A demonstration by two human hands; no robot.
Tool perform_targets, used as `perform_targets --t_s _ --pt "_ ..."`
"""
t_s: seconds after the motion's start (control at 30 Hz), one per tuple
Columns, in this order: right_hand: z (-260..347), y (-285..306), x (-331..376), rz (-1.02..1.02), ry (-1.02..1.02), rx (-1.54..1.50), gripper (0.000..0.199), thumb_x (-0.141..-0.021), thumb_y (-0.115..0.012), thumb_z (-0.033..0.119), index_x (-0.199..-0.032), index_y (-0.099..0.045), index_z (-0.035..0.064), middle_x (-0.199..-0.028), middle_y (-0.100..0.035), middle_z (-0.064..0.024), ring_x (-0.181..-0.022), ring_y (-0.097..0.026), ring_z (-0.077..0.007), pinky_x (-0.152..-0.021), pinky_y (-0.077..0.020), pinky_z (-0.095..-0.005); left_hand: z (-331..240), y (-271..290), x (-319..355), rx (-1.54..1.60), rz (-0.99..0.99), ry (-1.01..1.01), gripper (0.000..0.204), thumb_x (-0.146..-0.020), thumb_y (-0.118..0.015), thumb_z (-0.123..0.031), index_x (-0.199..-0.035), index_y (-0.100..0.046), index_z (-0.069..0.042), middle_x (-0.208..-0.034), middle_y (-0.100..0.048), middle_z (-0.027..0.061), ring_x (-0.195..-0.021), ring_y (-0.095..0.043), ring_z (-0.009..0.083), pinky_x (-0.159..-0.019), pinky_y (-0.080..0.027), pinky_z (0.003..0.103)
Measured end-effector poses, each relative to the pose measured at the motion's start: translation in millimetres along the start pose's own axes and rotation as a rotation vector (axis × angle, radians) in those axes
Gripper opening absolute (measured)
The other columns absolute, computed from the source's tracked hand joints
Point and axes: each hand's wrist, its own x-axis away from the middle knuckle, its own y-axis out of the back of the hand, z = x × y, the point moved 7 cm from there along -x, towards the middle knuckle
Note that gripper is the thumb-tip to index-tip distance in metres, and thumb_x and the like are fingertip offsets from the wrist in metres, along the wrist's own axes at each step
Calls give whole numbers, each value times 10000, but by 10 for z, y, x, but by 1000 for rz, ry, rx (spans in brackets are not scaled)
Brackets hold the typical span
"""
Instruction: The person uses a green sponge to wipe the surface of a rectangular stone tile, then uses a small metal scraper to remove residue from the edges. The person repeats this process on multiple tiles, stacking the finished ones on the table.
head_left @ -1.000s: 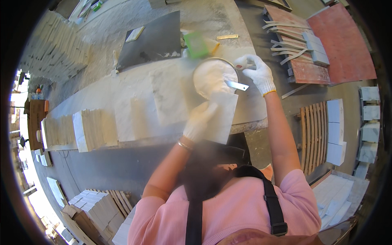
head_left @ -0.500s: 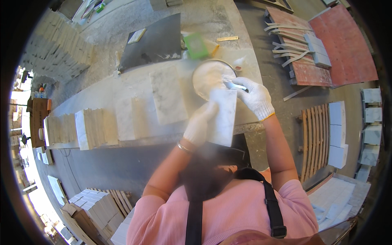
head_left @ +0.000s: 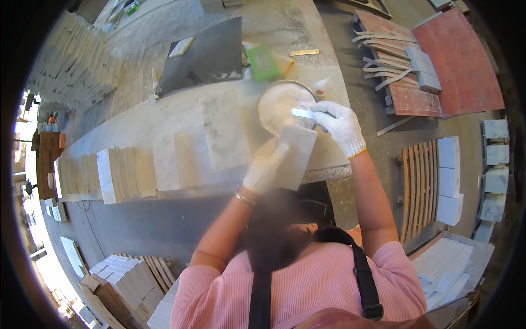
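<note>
In my gloved left hand (head_left: 264,163) is a pale marble tile (head_left: 296,156), gripped by its left edge and tilted near the front of the workbench. My gloved right hand (head_left: 338,125) pinches a small light-blue and white block (head_left: 303,113), perhaps a sponge or scraper; its exact kind is unclear. The block is over a round, dark-rimmed pan (head_left: 263,122) of white powder or paste, just beyond the tile's top edge. A larger grey-white tile (head_left: 224,130) lies flat on the bench, left of the pan. Blur softens the left hand and the pan's near side.
Upright tiles (head_left: 109,172) stand in a row along the bench's front left. Behind the pan are a green box (head_left: 263,62), a black sheet (head_left: 205,57) and a yellow strip (head_left: 304,52). To the right, slatted pallets (head_left: 421,186) hold white blocks. Tall stacked tiles (head_left: 74,66) rise at far left.
My right hand has drawn the block up and left over the pan, showing more of it. The marble tile has tipped, its top edge lower and its face turned greyer.
</note>
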Motion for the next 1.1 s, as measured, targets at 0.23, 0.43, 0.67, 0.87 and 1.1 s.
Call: perform_targets --t_s 0.23,0.43,0.67,0.87,1.1 --pt "-105 -7 31 28 -95 -101 268 -930 -686 111 -1178 -768 49 -909 -744 -15 -687 -586 -57 -592 -430 -210 75 20 -41 2 -3 -14 511 -1048 -613 -394 -1345 -626 21 -1189 -701 92 -1044 -623 155 -947 -507 325" --pt "60 88 171 26 -134 -99 266 -932 -705 117 -1185 -771 71 -918 -748 -1 -681 -576 -32 -570 -403 -199 30 6 -49 -12 -17 -50 484 -1054 -602 -387 -1318 -636 18 -1166 -702 87 -1035 -619 154 -941 -505 331" --pt "126 8 243 4 -48 -91 274 -927 -726 94 -1195 -768 54 -939 -748 -2 -703 -587 -42 -613 -441 -201 -49 7 -17 -85 -9 -55 502 -1055 -593 -412 -1307 -638 19 -1159 -702 87 -1033 -613 154 -953 -498 332" --pt "153 -11 260 8 63 -28 268 -932 -703 22 -1192 -770 27 -1000 -753 -23 -775 -604 -65 -697 -500 -225 -56 -1 -17 -58 -16 -33 510 -1050 -598 -421 -1307 -636 18 -1154 -702 93 -1030 -614 159 -945 -499 330" --pt "221 35 295 -66 143 147 235 -938 -702 69 -1159 -773 31 -1053 -777 -78 -908 -685 -119 -820 -532 -272 -35 13 -23 -62 -9 -39 541 -1044 -606 -431 -1328 -624 28 -1177 -701 106 -1042 -620 168 -955 -501 333"
